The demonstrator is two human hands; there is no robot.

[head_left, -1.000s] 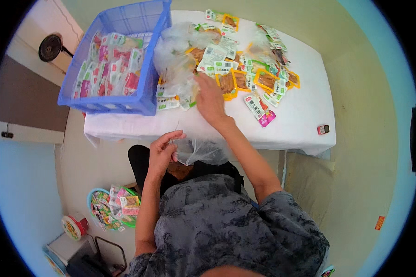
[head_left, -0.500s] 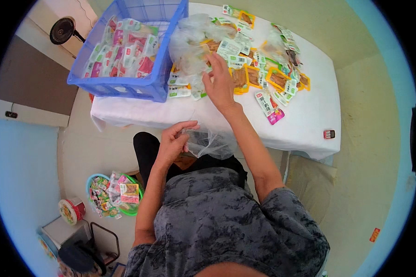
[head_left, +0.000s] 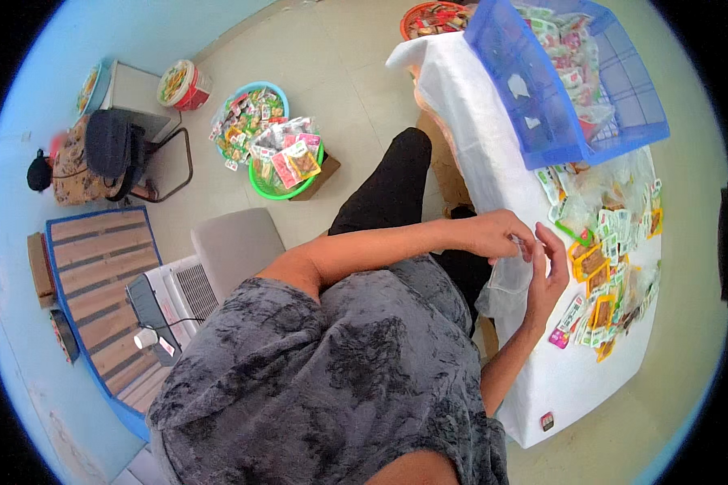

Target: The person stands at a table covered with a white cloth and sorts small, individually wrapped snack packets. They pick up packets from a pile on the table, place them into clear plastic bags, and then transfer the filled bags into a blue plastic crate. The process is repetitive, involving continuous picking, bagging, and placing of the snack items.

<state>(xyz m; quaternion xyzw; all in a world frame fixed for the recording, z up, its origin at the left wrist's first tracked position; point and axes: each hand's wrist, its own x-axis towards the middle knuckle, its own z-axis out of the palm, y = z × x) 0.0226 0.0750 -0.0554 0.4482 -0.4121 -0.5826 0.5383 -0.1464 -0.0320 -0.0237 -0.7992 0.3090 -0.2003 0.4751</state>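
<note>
Near the crate (head_left: 546, 141), the left hand (head_left: 500, 233) pinches a clear bag (head_left: 505, 280); whether the right hand (head_left: 548, 284) grips it, I cannot tell; thin film could slip a loose pinch.

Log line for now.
left hand: pinching clear bag | right hand: at bag, hold unclear | blue crate: on white table, packets inside | loose packets: on table

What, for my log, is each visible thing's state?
Left hand: closed on clear bag.
Right hand: fingers bent, grip unclear.
Clear bag: limp, opening indistinct.
Blue crate: upright, open-topped, partly filled.
Green basket: heaped high.
Blue basin: filled.
Loose packets: scattered on white tablecloth.
</note>
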